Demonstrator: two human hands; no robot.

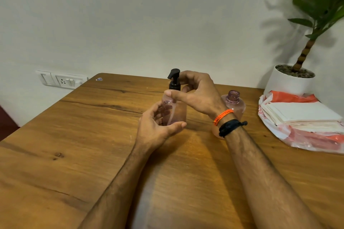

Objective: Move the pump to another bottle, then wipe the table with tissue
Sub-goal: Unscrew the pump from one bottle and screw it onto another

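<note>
Single view, head-worn, wide-angle. It looks forward and down from the near edge of the table (55,145) toward the wall (149,15) behind it. Both forearms enter from the bottom edge, so the lens sits close above them. Straight lines bow toward the frame edges, the plant (316,5) at the right corner leaning inward, probably from lens distortion. No second view to compare.

1. A potted plant (305,42) in a white pot (286,83) stands at the far right, against the pale wall (149,15)
2. A white socket panel (61,79) is on the wall at the left
3. A small sticker (99,79) lies near the far left corner
</note>
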